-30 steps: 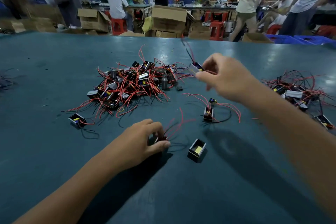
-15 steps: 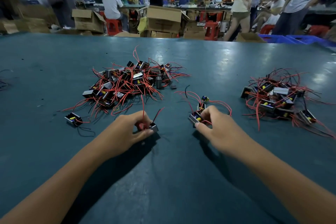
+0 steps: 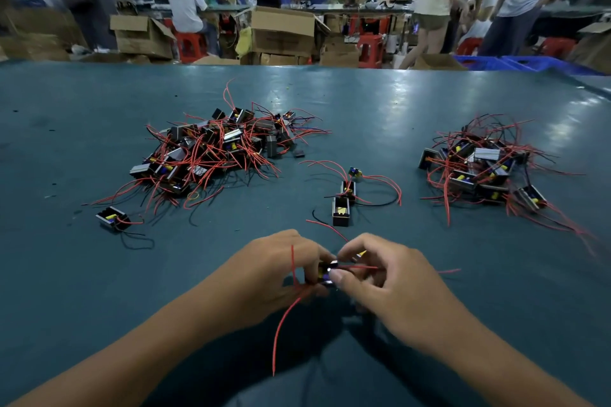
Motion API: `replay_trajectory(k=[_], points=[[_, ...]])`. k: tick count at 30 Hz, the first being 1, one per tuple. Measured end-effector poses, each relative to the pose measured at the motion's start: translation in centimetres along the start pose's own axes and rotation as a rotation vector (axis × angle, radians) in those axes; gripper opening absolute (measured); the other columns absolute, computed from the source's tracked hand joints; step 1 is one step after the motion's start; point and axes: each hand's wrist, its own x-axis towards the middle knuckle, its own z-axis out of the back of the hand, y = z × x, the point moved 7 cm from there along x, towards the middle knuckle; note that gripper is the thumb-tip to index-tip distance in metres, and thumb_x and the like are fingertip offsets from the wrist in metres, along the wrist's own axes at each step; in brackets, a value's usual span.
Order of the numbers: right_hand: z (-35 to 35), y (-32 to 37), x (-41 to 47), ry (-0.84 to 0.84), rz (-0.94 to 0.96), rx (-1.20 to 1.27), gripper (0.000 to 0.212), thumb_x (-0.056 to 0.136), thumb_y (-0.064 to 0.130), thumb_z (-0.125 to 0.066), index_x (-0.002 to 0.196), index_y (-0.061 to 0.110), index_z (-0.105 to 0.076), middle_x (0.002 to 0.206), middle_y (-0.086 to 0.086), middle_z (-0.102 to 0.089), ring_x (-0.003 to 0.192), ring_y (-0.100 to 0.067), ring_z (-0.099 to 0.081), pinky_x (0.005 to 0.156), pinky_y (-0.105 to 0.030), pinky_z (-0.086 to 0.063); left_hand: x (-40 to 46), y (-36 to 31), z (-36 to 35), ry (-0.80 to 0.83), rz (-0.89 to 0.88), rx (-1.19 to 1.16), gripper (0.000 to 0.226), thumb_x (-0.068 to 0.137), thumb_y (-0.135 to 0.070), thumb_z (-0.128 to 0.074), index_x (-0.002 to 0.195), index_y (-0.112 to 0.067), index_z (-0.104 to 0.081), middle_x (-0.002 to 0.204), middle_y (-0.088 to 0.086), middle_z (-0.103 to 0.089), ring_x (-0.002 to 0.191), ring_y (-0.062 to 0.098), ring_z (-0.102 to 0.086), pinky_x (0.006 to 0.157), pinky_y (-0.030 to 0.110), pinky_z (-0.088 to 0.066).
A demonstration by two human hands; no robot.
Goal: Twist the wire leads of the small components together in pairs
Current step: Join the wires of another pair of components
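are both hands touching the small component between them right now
Touching. The head view shows the left hand and right hand both pinching the small component with their fingertips, no gap visible.

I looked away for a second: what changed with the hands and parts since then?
The right hand carried a component from the far pile toward the body; the left hand brought its own in. Both hands now meet, pinching the components together. The big pile and right pile lie unchanged.

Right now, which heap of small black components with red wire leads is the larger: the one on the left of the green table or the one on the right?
The left heap. It spreads wider and holds more components than the right heap.
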Motion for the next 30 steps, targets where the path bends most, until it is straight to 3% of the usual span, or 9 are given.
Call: replay_trajectory(k=[4,7,11,14,17,19,22,24,30], points=[[-1.1,-1.4,0.0,-0.028,-0.07,0.159,0.015,0.091,0.015,-0.065,0.078,0.022,-0.064,0.061,-0.005,-0.069,0.049,-0.021,-0.066,0.043,-0.025,-0.047,-1.2,0.7,-0.2,0.022,0.082,-0.181,0.02,0.084,-0.018,-0.08,0.075,-0.007,-0.065,0.113,-0.005,-0.072,0.095,0.011,-0.068,0.08,0.029,-0.055],[-1.6,-1.9,-0.1,-0.019,-0.111,0.194,0.015,0.091,0.011,-0.064,0.077,0.018,-0.064,0.061,-0.007,-0.07,0.045,-0.016,-0.062,0.043,-0.028,-0.049,-2.7,3.5,-0.6,0.009,0.414,-0.629,0.01,0.087,-0.022,-0.073,0.084,-0.012,-0.073,0.111,0.002,-0.075,0.101,0.017,-0.071,0.085,0.023,-0.055],[-1.4,-1.9,-0.1,-0.05,-0.116,0.163,0.016,0.091,0.01,-0.064,0.077,0.018,-0.064,0.062,-0.004,-0.071,0.049,-0.016,-0.065,0.045,-0.028,-0.053,-4.1,6.6,-1.0,-0.33,0.877,-1.051,0.007,0.09,-0.004,-0.064,0.084,-0.001,-0.063,0.098,0.021,-0.074,0.079,0.024,-0.072,0.066,0.024,-0.059],[-1.1,-1.4,-0.3,-0.076,-0.073,0.105,0.017,0.09,0.01,-0.064,0.076,0.02,-0.065,0.063,-0.001,-0.071,0.055,-0.011,-0.068,0.05,-0.024,-0.055,-3.8,6.2,1.9,-0.469,0.872,-0.606,0.023,0.081,0.005,-0.074,0.095,-0.007,-0.061,0.097,0.008,-0.073,0.082,0.024,-0.068,0.069,0.027,-0.056],[-1.1,-0.7,-0.4,-0.093,0.018,-0.02,0.015,0.088,0.013,-0.066,0.076,0.022,-0.064,0.062,0.007,-0.07,0.056,-0.005,-0.066,0.055,-0.019,-0.052,-2.1,-0.7,5.8,-0.49,0.338,0.491,0.031,0.084,-0.003,-0.069,0.112,-0.014,-0.062,0.119,0.005,-0.063,0.107,0.03,-0.056,0.091,0.037,-0.041],[-1.2,0.1,-0.4,-0.106,0.111,-0.106,0.019,0.086,0.012,-0.067,0.073,0.025,-0.06,0.061,0.013,-0.066,0.058,-0.005,-0.062,0.057,-0.017,-0.048,-0.9,-6.2,3.3,-0.341,-0.014,0.782,0.015,0.095,-0.011,-0.05,0.105,-0.013,-0.062,0.114,0.012,-0.062,0.103,0.034,-0.054,0.087,0.043,-0.039],[-1.1,0.8,-0.3,-0.103,0.194,-0.172,0.034,0.081,0.006,-0.069,0.068,0.032,-0.051,0.058,0.02,-0.056,0.056,-0.003,-0.052,0.054,-0.01,-0.036,0.9,-7.5,-1.0,0.009,0.036,0.694,0.014,0.084,-0.009,-0.049,0.088,-0.016,-0.06,0.087,0.005,-0.06,0.079,0.025,-0.057,0.069,0.035,-0.046],[-1.1,0.2,-0.2,-0.082,0.143,-0.133,0.027,0.082,0.007,-0.07,0.072,0.029,-0.059,0.06,0.02,-0.061,0.056,-0.002,-0.057,0.055,-0.009,-0.04,1.5,-4.1,-2.5,0.23,0.231,0.602,0.017,0.091,-0.01,-0.048,0.102,-0.018,-0.059,0.103,0.002,-0.057,0.096,0.021,-0.054,0.08,0.031,-0.044],[-1.1,-1.5,0.1,-0.058,-0.007,0.027,0.011,0.083,0.016,-0.071,0.078,0.025,-0.069,0.065,0.004,-0.07,0.055,-0.007,-0.064,0.056,-0.022,-0.051,1.8,1.6,-1.8,0.306,0.499,0.165,0.011,0.091,-0.03,-0.071,0.101,-0.028,-0.067,0.089,-0.012,-0.066,0.082,0.01,-0.057,0.076,0.028,-0.047]])
